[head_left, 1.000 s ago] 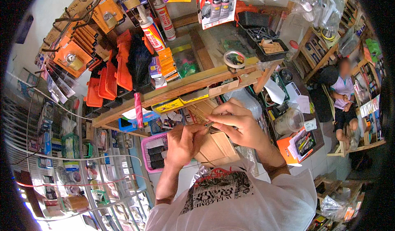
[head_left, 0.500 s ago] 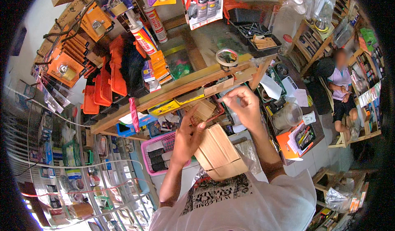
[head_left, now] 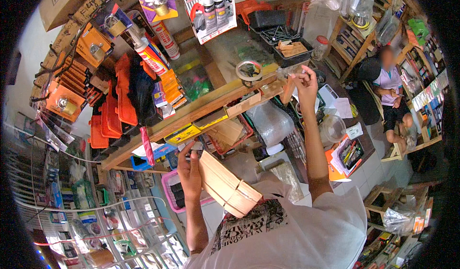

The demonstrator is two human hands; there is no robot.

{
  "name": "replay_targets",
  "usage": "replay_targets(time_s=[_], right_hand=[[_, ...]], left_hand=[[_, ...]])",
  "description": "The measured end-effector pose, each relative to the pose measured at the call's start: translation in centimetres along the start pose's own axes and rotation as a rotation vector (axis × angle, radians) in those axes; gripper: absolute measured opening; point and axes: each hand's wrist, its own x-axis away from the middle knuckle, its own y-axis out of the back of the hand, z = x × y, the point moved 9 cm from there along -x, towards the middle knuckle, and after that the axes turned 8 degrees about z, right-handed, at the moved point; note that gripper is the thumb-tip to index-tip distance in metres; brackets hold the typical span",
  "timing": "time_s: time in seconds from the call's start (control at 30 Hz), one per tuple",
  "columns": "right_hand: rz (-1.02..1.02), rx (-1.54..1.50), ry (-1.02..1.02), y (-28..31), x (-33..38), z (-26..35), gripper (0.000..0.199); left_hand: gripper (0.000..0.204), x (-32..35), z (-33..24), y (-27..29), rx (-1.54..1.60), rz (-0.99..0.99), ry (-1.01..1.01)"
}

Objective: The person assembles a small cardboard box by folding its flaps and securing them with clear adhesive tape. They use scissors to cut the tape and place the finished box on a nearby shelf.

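We hold a wooden bundle and reach toward the desk.
Our left hand [head_left: 189, 169] grips the banded bundle of wooden strips [head_left: 226, 184]; our right hand [head_left: 304, 79] pinches something too small to identify.

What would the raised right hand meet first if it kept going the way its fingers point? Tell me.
Probably the black tray of dark screws: the right hand points up towards it, though depth is unclear.

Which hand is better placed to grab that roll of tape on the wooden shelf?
Probably the right hand: it is raised at the shelf edge, beside the tape roll. The left hand is lower, holding a wooden bundle.
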Motion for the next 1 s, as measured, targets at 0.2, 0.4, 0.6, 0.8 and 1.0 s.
replay_targets(time_s=[0.2,0.4,0.6,0.8,1.0], right_hand=[[-0.063,0.075,0.023,-0.4,-1.2,-2.6,0.052],[-0.164,0.192,0.007,-0.3,-1.1,-4.1,0.057],[-0.230,0.198,-0.021,3.3,-0.7,-7.4,0.056],[0.063,-0.015,-0.113,-5.3,8.5,5.1,0.034],[0.622,-0.355,-0.207,-14.6,15.7,15.3,0.046]], left_hand=[[0.035,0.2,2.1,1.5,0.161,-0.105,0.074],[0.031,0.6,4.4,2.7,0.422,-0.253,0.139],[0.033,0.1,1.6,3.1,0.308,-0.428,0.036],[0.034,0.9,-0.6,4.2,0.242,-0.584,-0.028],[0.031,1.6,-2.1,4.2,0.194,-0.664,-0.055]])
